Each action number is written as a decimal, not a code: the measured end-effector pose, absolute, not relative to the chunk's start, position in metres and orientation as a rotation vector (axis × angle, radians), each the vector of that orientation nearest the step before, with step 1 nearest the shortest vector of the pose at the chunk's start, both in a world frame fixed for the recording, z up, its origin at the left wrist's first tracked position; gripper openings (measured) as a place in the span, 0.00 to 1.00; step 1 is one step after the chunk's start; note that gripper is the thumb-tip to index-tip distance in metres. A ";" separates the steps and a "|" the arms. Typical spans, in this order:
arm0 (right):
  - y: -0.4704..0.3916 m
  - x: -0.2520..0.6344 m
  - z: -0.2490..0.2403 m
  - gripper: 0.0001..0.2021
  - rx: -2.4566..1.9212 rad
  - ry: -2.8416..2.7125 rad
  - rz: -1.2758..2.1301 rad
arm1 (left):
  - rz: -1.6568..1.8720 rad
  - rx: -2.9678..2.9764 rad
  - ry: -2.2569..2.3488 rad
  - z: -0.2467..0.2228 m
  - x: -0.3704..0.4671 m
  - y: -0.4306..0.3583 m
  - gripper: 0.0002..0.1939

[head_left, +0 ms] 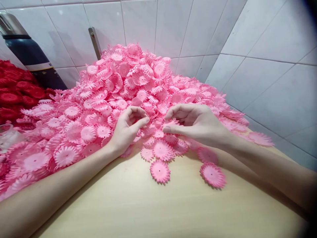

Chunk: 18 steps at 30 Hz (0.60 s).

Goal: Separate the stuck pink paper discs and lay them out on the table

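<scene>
A: Bare counter (138, 205) up front, two loose flowers (160, 171) lying on it.
B: Both hands, left (126, 130) and right (195, 124), curled half-open, empty, at the foot of the pink pile (128, 82).

red flower heap (12, 96) cut off left, dark flask (27, 49) top cropped

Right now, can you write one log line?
left hand: curled, on pink flowers | right hand: curled, on same pile | table: loose flowers | left: red flowers

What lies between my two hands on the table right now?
In the head view, pink paper flowers from the front edge of the pile fill the gap between the left hand and the right hand; no bare table shows there.
</scene>
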State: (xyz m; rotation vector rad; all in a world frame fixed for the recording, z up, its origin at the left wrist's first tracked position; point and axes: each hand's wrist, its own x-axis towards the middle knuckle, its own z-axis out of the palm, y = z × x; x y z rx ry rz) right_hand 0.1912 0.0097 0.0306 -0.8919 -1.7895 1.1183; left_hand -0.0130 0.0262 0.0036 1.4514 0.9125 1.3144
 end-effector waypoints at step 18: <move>0.005 0.184 0.025 0.13 -0.894 -1.831 1.160 | 0.993 1.830 0.732 0.008 -0.013 0.015 0.14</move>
